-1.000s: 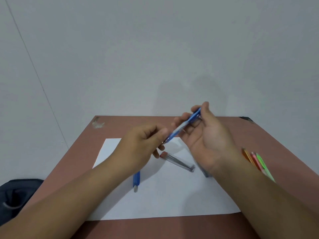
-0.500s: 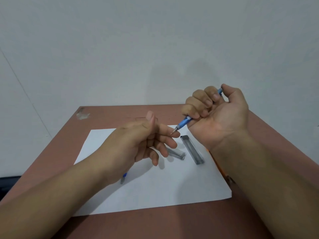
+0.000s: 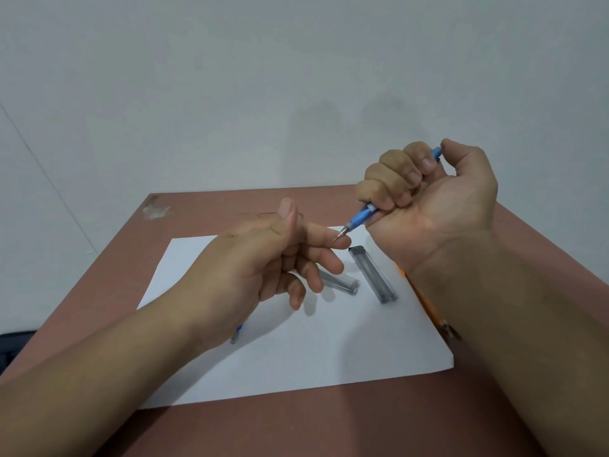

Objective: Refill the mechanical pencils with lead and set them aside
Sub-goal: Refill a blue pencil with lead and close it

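Bare forearms [image 3: 108, 367], no sleeves

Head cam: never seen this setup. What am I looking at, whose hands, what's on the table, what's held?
There is no machine here: one wide-angle camera sits on a person's head and looks down at their own two bare hands.

The right hand is fisted round a blue pencil, thumb at its top end, tip pointing down-left at the left hand. That hand holds nothing that I can see; its forefinger reaches toward the tip.

On the brown table lies a sheet of paper. On it are two clear lead cases and, and a second pencil, mostly hidden under the left wrist. Orange pencils peek from under the right forearm.
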`<state>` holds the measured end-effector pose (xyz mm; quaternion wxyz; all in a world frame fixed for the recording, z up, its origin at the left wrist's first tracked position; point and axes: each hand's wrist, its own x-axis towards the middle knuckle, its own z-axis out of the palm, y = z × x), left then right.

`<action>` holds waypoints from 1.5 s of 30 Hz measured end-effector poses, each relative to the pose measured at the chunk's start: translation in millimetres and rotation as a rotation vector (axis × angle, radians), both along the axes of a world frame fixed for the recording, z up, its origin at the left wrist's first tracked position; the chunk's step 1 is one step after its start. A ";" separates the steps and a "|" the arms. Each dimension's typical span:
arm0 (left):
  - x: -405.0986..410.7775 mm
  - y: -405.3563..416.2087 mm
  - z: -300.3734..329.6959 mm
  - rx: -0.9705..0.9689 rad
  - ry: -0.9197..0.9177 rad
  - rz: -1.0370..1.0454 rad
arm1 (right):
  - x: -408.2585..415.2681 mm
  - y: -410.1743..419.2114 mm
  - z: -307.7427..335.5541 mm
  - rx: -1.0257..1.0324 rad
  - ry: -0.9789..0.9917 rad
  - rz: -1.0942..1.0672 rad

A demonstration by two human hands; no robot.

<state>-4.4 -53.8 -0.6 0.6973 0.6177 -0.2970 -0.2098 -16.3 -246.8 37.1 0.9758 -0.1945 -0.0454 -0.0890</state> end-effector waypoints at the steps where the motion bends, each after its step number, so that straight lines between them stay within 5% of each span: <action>1: 0.1 0.1 -0.1 0.001 -0.004 -0.004 | -0.2 -0.2 0.1 0.003 -0.001 -0.004; 45: -6.8 -3.4 -0.4 0.113 -0.209 0.148 | -1.6 3.6 -1.4 0.043 -0.038 0.038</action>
